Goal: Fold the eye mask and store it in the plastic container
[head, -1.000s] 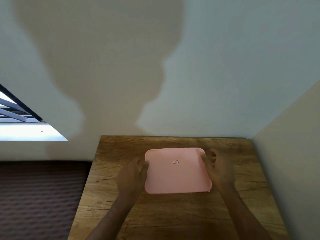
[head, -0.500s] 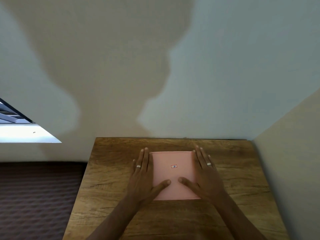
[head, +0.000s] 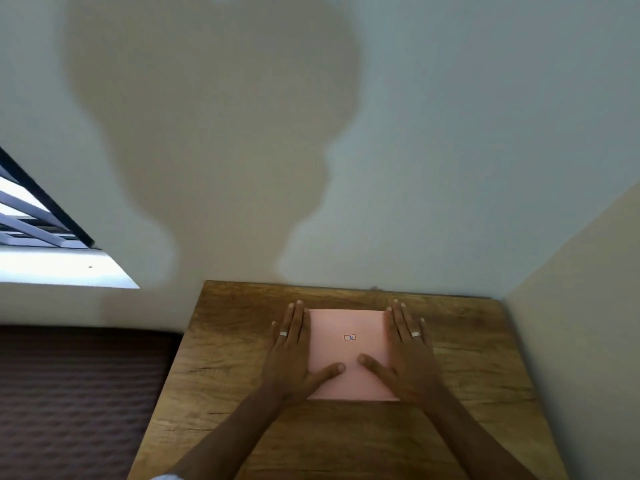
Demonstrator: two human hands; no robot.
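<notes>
A pink plastic container (head: 347, 322) with its lid on lies flat in the middle of the wooden table (head: 228, 344); a small label marks the lid's centre. My left hand (head: 290, 358) rests flat across the lid's left edge, fingers straight, thumb on the lid. My right hand (head: 409, 358) lies the same way over the right edge. Both hands wear a ring. Neither hand holds anything. No eye mask shows anywhere; the inside of the container is hidden.
The table stands in a corner, with a wall behind it and a beige wall (head: 581, 323) close on the right. A dark quilted mattress (head: 76, 393) lies lower at the left. A barred window (head: 31, 230) is at the far left.
One second ago my hands gripped the lid's left and right edges with curled fingers. They have since flattened, palms down, over the lid's sides. The container looks narrower between them.
</notes>
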